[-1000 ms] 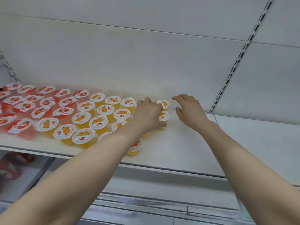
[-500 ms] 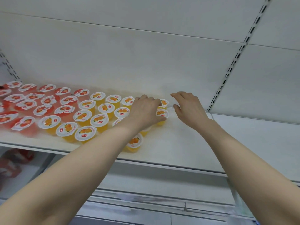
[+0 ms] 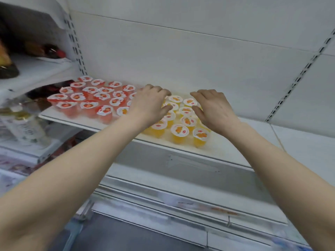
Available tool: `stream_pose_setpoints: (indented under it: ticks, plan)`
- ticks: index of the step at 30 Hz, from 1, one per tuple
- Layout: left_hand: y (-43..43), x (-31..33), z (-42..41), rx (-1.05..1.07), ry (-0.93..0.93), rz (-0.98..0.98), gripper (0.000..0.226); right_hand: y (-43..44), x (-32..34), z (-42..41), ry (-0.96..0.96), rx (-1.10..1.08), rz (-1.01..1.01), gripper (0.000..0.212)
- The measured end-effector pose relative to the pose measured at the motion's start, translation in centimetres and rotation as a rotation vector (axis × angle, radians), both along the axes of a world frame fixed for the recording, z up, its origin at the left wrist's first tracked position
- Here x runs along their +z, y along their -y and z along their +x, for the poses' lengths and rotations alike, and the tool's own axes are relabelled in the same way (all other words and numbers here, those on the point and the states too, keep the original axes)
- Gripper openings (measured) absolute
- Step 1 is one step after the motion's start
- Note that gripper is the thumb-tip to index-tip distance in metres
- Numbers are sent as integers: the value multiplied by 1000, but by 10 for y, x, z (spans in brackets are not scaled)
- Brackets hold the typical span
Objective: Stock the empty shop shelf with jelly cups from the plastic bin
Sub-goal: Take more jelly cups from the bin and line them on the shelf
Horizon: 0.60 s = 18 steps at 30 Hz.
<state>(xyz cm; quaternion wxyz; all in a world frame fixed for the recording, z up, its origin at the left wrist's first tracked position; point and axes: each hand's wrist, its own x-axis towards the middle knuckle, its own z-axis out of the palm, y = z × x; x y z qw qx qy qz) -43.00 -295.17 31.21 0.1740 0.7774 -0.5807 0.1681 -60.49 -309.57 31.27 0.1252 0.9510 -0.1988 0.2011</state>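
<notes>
shelf [image 3: 226, 148]: red jelly cups [image 3: 90, 98] on the left, orange jelly cups [image 3: 179, 130] on the right, upright and packed close
left hand [image 3: 150, 104]: palm down over the cups, fingers curled, grip unclear
right hand [image 3: 213, 109]: fingers spread, resting on the rightmost orange jelly cups
change: right hand was beside the cups, now touching them

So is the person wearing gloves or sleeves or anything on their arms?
No. The left arm and right arm are bare as far as the picture shows, no sleeves. The left hand and right hand have no gloves; no ring, watch or bracelet shows.
</notes>
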Motion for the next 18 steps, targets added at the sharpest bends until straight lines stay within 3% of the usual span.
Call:
stream_pose_setpoints:
  ticks: [10, 18]
  plan:
    - [-239, -34, 110, 181, 21, -81, 43, -202, -28, 136, 24, 249, 27, 50]
    - [-434, -117, 163, 445, -156, 3, 42, -354, -99, 238, -58, 480, 134, 51]
